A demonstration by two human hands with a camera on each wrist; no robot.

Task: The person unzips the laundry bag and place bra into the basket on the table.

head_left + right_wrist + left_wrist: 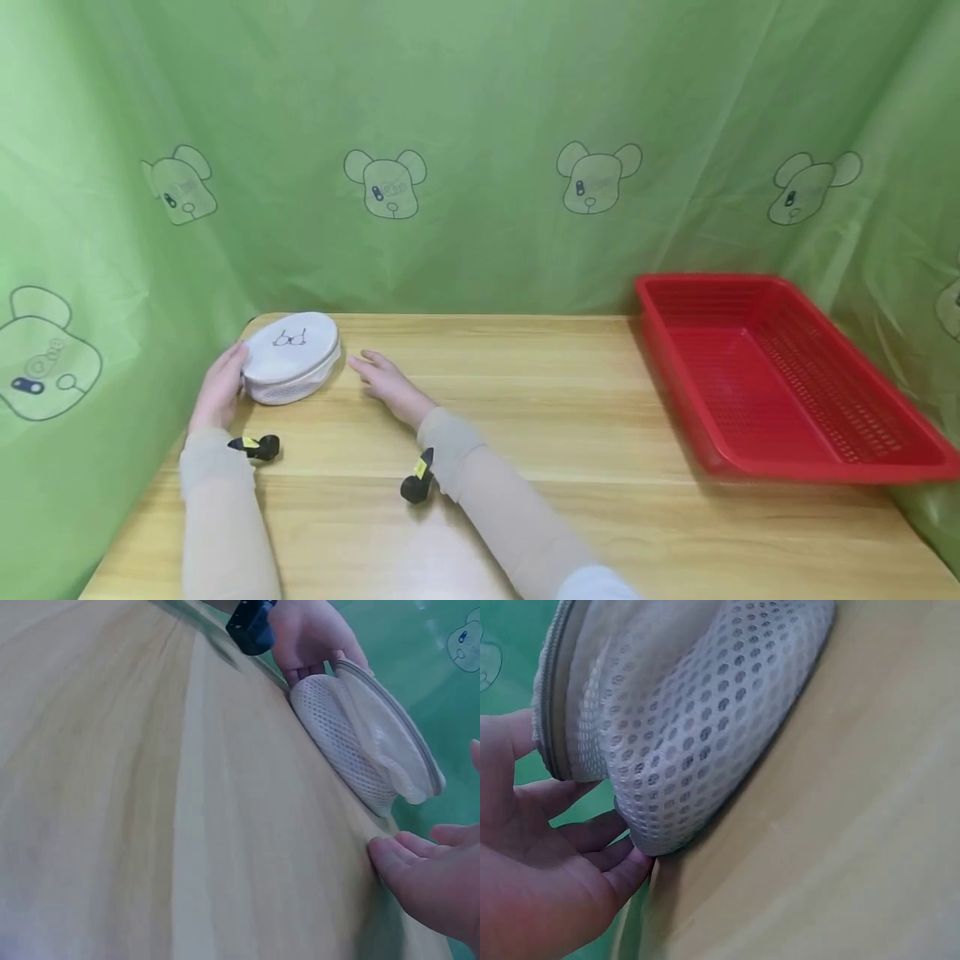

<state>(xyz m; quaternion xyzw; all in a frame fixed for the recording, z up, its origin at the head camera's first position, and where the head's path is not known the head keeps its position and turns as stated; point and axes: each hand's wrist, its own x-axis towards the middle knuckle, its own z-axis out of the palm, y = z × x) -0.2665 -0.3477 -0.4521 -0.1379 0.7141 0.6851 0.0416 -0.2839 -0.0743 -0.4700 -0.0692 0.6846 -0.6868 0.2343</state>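
A white oval mesh zip case with glasses drawn on its lid rests on the far left of the table. My left hand touches its left end. In the left wrist view, the fingers of that hand lie along the zipped edge and the base of the mesh side. My right hand is held just right of the case, fingers extended and apart from it. In the right wrist view this hand has its fingertips low over the wood, with nothing in it.
A red plastic basket with slotted sides stands on the right of the wooden table. Green sheeting printed with bear faces hangs behind the table and along both sides. Small black cameras are strapped to both wrists.
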